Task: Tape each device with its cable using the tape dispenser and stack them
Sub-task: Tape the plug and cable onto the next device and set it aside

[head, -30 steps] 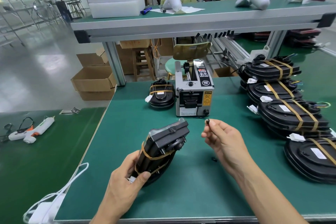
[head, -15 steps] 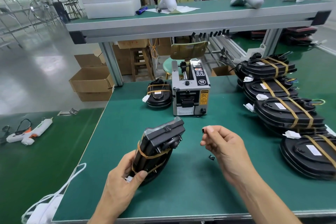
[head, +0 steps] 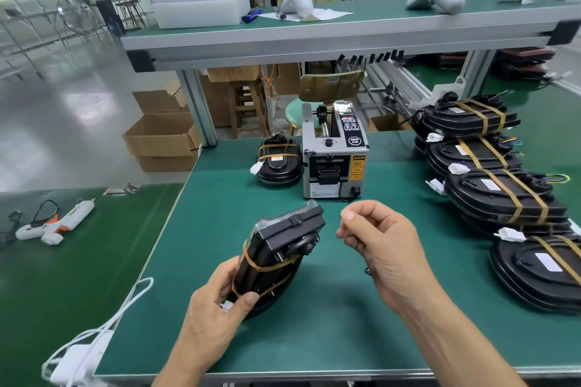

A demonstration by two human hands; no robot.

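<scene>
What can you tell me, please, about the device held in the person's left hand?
The device is a black, plastic-looking unit with a boxy textured housing on a rounded base and a clear edge along its top. Brownish tape bands wrap across it, and a white connector shows at its lower end. It is tilted, top end raised toward the tape dispenser, above the green table. Only the left hand grips it, at the lower end.

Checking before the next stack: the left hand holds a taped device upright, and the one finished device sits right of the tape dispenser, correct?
Not quite. In the head view the finished device sits left of the tape dispenser. The left hand does hold a taped device upright.
</scene>
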